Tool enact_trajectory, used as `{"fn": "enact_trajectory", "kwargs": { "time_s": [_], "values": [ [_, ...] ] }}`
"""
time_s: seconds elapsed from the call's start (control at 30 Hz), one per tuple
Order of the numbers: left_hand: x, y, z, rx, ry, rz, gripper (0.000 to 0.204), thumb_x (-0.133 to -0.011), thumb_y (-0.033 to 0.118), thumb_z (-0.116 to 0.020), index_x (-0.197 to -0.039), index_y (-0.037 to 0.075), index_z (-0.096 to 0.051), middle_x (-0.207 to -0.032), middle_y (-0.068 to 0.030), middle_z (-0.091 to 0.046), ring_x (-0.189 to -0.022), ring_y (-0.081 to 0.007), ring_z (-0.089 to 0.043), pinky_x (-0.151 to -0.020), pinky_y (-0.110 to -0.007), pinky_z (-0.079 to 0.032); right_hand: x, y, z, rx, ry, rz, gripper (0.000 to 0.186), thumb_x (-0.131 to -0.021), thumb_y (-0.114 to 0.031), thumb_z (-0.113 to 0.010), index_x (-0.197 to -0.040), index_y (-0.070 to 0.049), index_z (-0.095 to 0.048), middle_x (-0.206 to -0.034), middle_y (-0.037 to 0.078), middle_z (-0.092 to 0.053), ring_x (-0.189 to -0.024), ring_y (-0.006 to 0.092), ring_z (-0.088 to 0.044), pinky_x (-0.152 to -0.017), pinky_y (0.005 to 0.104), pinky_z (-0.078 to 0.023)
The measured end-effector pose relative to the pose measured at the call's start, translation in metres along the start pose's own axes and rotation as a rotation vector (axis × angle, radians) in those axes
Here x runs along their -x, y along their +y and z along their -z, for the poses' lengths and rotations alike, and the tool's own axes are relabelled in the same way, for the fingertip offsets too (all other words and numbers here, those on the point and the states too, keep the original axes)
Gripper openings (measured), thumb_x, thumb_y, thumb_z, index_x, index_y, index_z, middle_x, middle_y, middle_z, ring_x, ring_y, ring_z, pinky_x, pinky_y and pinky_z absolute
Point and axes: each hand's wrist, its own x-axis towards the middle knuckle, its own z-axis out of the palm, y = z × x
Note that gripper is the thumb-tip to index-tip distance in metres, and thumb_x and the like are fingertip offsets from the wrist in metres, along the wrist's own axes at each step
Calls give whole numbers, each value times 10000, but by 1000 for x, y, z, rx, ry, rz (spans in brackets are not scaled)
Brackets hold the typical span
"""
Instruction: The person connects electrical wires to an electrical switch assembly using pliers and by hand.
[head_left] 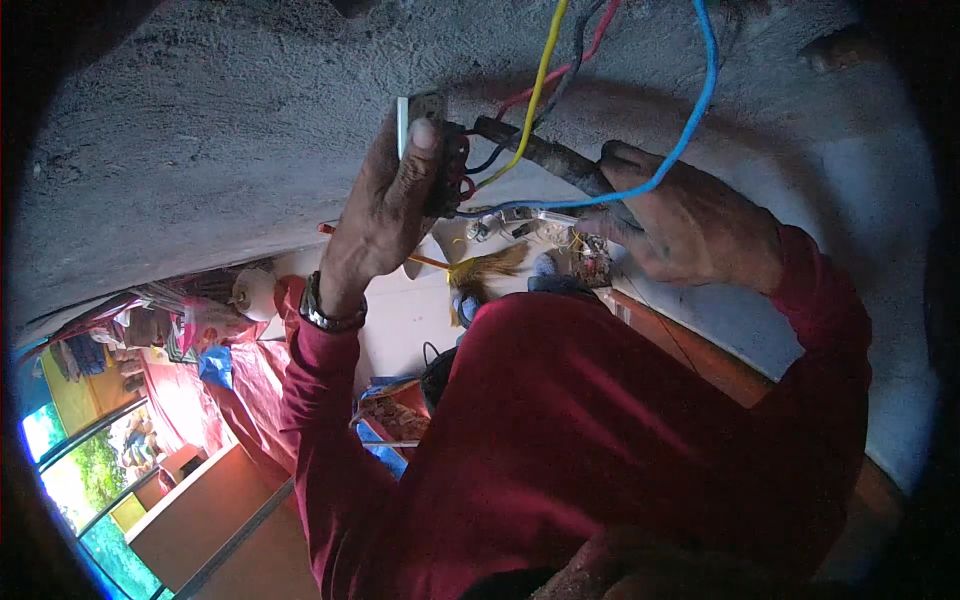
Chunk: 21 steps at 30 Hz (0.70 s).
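Observation:
My left hand point(385, 205) grips a wiring device, a switch or socket module point(450, 170) with a thin white front edge and a dark back with terminals. The left thumb presses on its side. Into the back run a yellow wire point(541, 85), a blue wire point(712, 60), a black wire point(574, 60) and a red wire point(598, 35), all hanging from above. On the right, my right hand point(690, 215) is closed, the blue wire crossing in front of it. A dark elongated shape point(545, 155) reaches from it toward the terminals; shadow hides its kind.
A rough grey wall point(230, 130) rises directly before me. On the floor below lie a straw broom point(490, 270) and a cluster of small parts point(590, 255). A bag with blue edges point(395, 415) is near my body. Lower left are a brown panel point(205, 515) and pink sheeting point(255, 395).

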Motion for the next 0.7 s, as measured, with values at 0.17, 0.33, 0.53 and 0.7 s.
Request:
{"fn": "enact_trajectory", "kwargs": {
  "time_s": [0.17, 0.33, 0.53, 0.7],
  "values": [
    [-7, -10, -11, 115, 30, -1, 617, -1077, 635, -430, -1237, 49, -536, -921, -21, -558, -772, -95, -514, -647, -270, -456, 1, -6, 9, -105, -72, -72, 269, -993, -216, -695, -958, 37, -612, -822, 173, -610, -711, 328, -611, -719, 479, -495],
    [-10, -11, -6, 188, -78, 51, 608, -1075, 629, -445, -1233, 49, -533, -967, -41, -590, -804, -109, -554, -688, -279, -490, 5, -5, 7, -57, -99, -80, 288, -961, -200, -714, -1048, 42, -583, -932, 186, -604, -864, 331, -633, -759, 467, -532],
    [-20, -23, -21, 7, -110, -39, 678, -1060, 677, -431, -1267, 43, -551, -1004, -55, -639, -857, -120, -616, -757, -308, -538, 23, -7, -3, 235, 54, -23, 326, -878, -114, -721, -1085, 70, -548, -987, 207, -582, -964, 353, -640, -798, 458, -566],
    [3, -9, -28, 387, 31, 243, 657, -1082, 636, -424, -1321, 40, -564, -1045, -62, -657, -883, -136, -650, -810, -317, -569, 8, 4, 1, 160, 80, 64, 290, -830, -42, -704, -1021, 71, -517, -908, 202, -552, -858, 374, -665, -742, 457, -562]
  ]
}}
